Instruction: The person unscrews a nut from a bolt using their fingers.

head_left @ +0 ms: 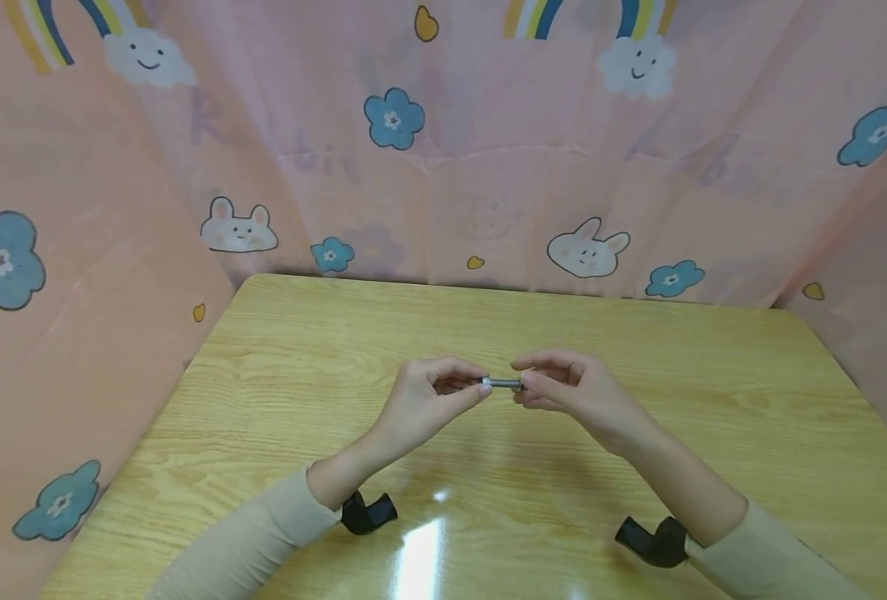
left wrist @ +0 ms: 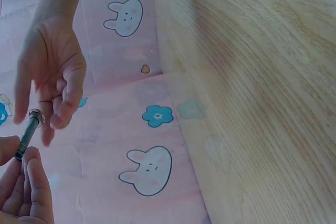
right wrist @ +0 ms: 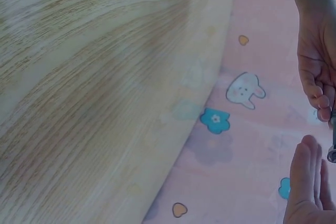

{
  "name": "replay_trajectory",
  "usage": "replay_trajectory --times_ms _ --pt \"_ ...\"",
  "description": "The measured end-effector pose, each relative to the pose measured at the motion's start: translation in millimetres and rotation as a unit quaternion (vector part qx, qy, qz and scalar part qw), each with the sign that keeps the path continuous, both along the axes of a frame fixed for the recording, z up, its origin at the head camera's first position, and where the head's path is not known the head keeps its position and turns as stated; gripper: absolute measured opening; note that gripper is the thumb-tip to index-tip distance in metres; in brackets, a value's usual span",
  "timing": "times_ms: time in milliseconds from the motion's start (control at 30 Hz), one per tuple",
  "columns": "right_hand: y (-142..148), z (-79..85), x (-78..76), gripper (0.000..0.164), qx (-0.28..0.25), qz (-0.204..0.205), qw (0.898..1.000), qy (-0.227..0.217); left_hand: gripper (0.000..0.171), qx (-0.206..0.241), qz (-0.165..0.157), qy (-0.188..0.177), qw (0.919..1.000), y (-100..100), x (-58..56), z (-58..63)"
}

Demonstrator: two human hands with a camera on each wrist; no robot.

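Note:
Over the middle of the table, my left hand pinches one end of a metal bolt between thumb and fingers. The bolt lies level between both hands, its threaded shank showing in the left wrist view. A hex nut sits around the end facing my right hand. That hand is loosely spread, with thumb and fingers on either side of the nut end. In the right wrist view a gap shows between its straight fingers and the nut.
Below the hands is a wood-grain table with a bright light reflection near the front. A pink patterned cloth hangs behind it and along both sides. Black curved devices are worn at both wrists, near the sleeve cuffs.

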State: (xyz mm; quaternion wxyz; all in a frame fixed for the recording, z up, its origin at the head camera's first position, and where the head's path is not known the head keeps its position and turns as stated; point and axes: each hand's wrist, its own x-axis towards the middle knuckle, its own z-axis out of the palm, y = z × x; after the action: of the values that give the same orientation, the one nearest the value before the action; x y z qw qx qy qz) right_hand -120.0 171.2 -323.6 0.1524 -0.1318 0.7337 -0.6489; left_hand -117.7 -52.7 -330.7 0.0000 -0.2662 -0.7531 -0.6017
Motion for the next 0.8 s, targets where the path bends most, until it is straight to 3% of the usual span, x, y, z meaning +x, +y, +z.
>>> replay_trajectory --times_ms 167,300,533,667,800 --pt "0 -0.7 0.4 0.021 -0.007 0.002 1.0 -0.011 0.014 -0.006 0.0 -0.008 1.0 0 10.5 18.2" --pt "2 -0.7 0.3 0.025 -0.016 -0.005 1.0 0.005 0.015 -0.002 -0.002 -0.009 1.0 -1 10.5 19.3" --pt "-1 -0.3 -0.5 0.032 -0.014 0.001 0.999 -0.032 0.015 -0.006 0.005 -0.015 0.9999 -1 9.8 18.6" --pt "1 -0.6 -0.2 0.015 -0.022 0.0 1.0 -0.003 0.015 -0.003 0.002 -0.012 0.9999 -1 8.5 18.9" --pt "1 -1.3 0.3 0.027 -0.027 0.004 0.999 0.019 0.014 -0.003 0.0 -0.009 1.0 -2 7.9 18.8"
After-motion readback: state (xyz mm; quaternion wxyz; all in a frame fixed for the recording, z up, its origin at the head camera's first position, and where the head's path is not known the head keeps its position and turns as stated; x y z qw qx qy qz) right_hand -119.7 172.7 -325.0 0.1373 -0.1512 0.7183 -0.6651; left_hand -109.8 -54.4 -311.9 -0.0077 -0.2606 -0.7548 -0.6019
